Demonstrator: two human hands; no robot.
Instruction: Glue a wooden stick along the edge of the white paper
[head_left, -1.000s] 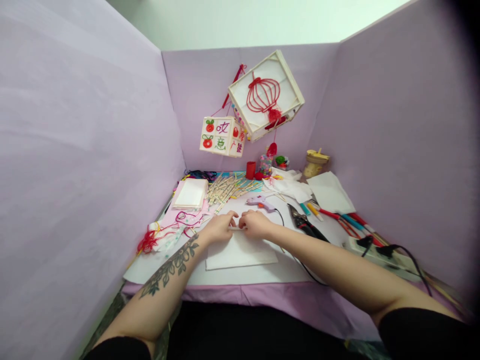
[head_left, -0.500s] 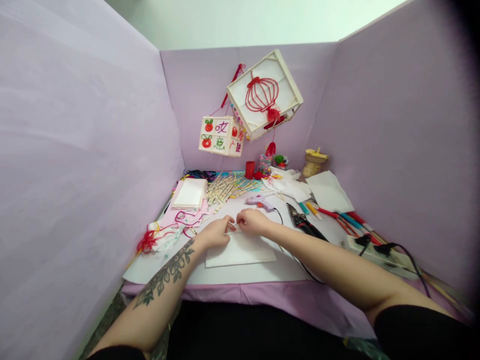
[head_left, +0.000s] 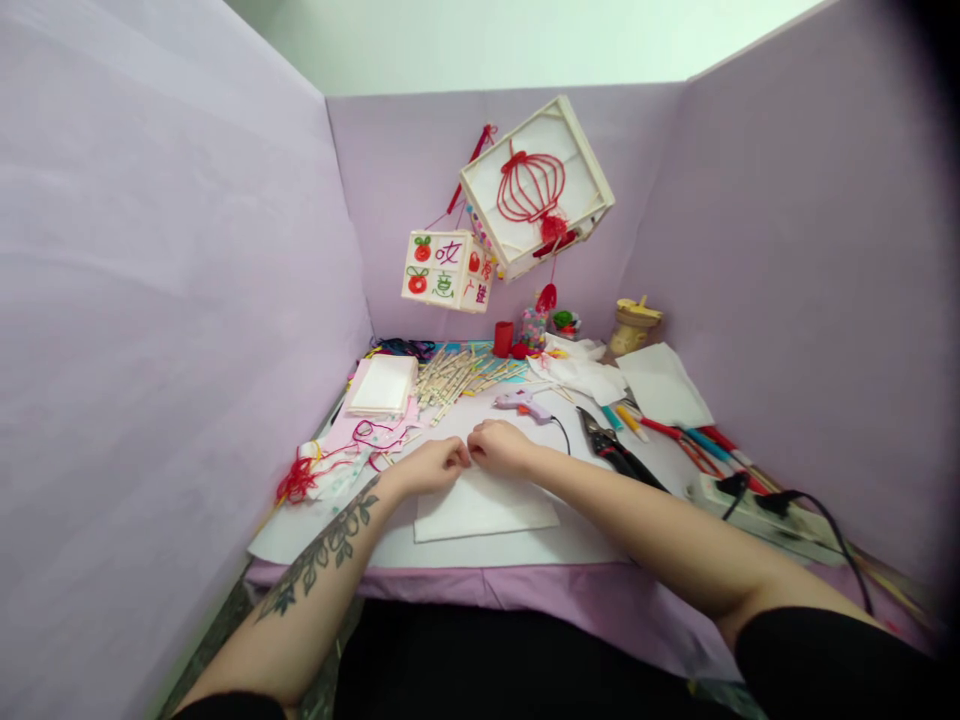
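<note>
Our single head-worn view, facing forward and down, near edge of the table (head_left: 397, 553) close below us, far edge beyond

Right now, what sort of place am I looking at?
Likely a screened-off handicraft workstation: a lilac hot glue gun, a pile of thin sticks and a box lantern decorated with a red lantern motif all suggest it.

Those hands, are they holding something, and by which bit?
Can't tell: the left hand and right hand curl close together near the far edge of the white panel, hiding anything pinched there.
</note>
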